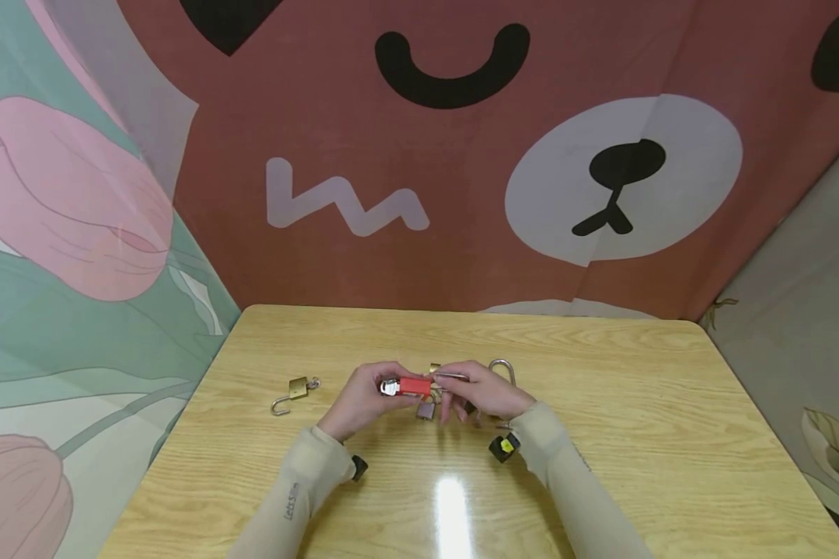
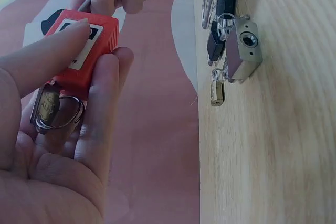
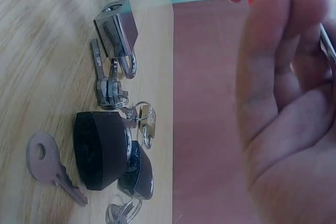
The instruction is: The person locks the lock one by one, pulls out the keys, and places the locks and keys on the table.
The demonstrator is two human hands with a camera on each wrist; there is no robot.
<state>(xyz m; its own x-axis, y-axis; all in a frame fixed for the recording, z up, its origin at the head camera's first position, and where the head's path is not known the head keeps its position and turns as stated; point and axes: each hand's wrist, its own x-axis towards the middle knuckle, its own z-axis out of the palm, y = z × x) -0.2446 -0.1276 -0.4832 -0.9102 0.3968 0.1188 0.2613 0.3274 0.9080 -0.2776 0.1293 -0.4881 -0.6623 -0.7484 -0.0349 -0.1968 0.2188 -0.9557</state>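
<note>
Above the table, my left hand (image 1: 359, 402) holds a red padlock (image 1: 416, 387) by its body, the thumb lying across the white label in the left wrist view. A key (image 2: 47, 106) with a split ring sits in the padlock's bottom end. My right hand (image 1: 491, 388) grips the steel shackle (image 1: 454, 376) at the other end; in the right wrist view the shackle is partly hidden by the fingers. Below the hands lies a silver padlock (image 3: 116, 29) with a bunch of keys (image 3: 109, 90) beside it.
Two black padlocks, the nearer one (image 3: 100, 150) beside a loose key (image 3: 50, 163), and a small brass padlock (image 3: 147, 121) lie on the wooden table (image 1: 636, 435). Off to the left is a brass padlock (image 1: 298, 387) with its shackle swung out. A printed curtain (image 1: 391, 272) hangs behind.
</note>
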